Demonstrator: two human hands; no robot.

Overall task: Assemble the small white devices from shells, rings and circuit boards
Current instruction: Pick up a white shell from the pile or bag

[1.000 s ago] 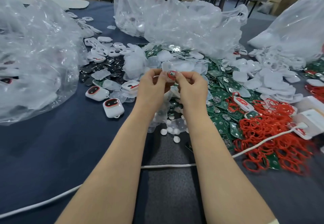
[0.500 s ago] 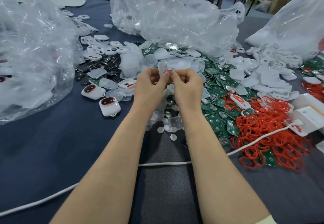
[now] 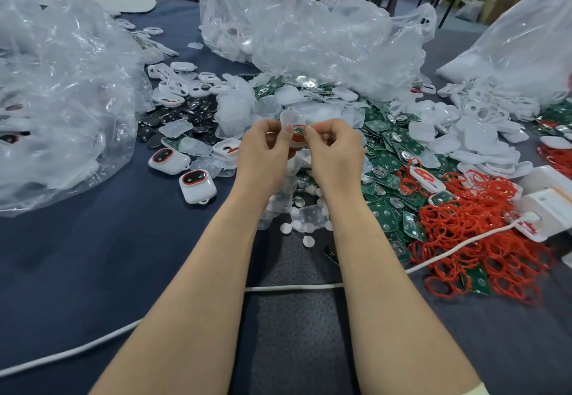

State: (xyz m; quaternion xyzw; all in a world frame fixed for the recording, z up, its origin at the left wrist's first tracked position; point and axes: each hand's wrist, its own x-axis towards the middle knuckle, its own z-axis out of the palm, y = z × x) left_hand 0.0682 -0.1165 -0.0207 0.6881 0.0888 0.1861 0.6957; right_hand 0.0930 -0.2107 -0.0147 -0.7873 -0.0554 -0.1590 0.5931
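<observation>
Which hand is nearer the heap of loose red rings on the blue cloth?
Right. The right hand is left of the heap of loose red rings; the left hand is farther left. Both pinch one small white shell.

1. Left hand [image 3: 265,147] and right hand [image 3: 335,148] together pinch a white shell [image 3: 292,122] with a red ring [image 3: 297,135].
2. Two finished devices [image 3: 197,186] lie on the worktop [image 3: 93,255], left of the hands.
3. Red rings [image 3: 483,233] and green circuit boards [image 3: 387,159] are heaped to the right.

We see glossy crinkled clear plastic bags [image 3: 62,91], matt dark blue cloth table cover [image 3: 80,258], frosted translucent plastic shell [image 3: 289,117], rubbery red rings [image 3: 501,249], green circuit boards [image 3: 390,154] with shiny metal contacts.
</observation>
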